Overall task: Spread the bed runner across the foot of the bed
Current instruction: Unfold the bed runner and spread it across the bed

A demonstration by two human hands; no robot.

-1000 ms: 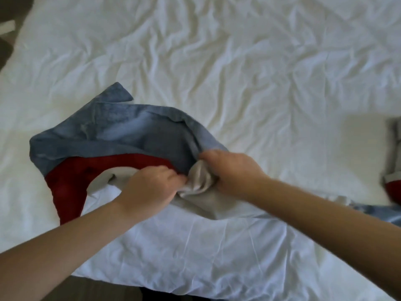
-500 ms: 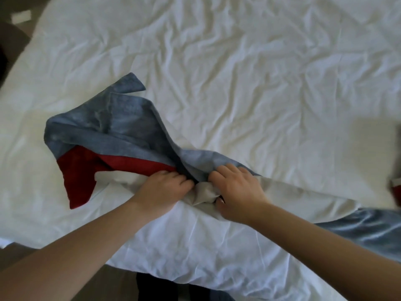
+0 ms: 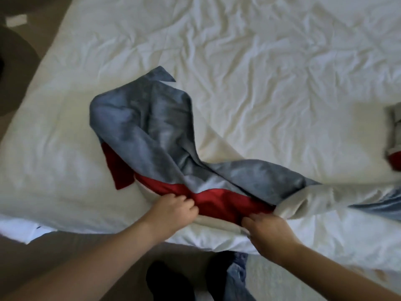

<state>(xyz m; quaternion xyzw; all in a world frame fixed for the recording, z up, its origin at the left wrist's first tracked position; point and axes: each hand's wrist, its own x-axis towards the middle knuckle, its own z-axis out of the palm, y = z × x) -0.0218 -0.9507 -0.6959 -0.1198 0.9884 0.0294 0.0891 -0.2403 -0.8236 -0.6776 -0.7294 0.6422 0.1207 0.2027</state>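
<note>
The bed runner (image 3: 152, 127), blue-grey with a red band and a pale underside, lies crumpled and twisted near the foot of the bed (image 3: 260, 61), which is covered by a wrinkled white sheet. My left hand (image 3: 175, 210) grips the runner's near edge at the red band. My right hand (image 3: 267, 230) grips the same edge further right, where the red meets the pale lining. The runner trails off to the right, and another part of it (image 3: 393, 135) shows at the right border.
The bed's near edge (image 3: 195, 242) runs just below my hands. Brown floor (image 3: 76, 253) lies to the left and below. My dark-clad legs and feet (image 3: 173, 281) stand at the bed's foot. A small white object (image 3: 16, 20) lies on the floor, top left.
My hands have moved apart along the runner's near edge, and more of the red band shows between them. The blue heap has shifted rightward and toward me.
</note>
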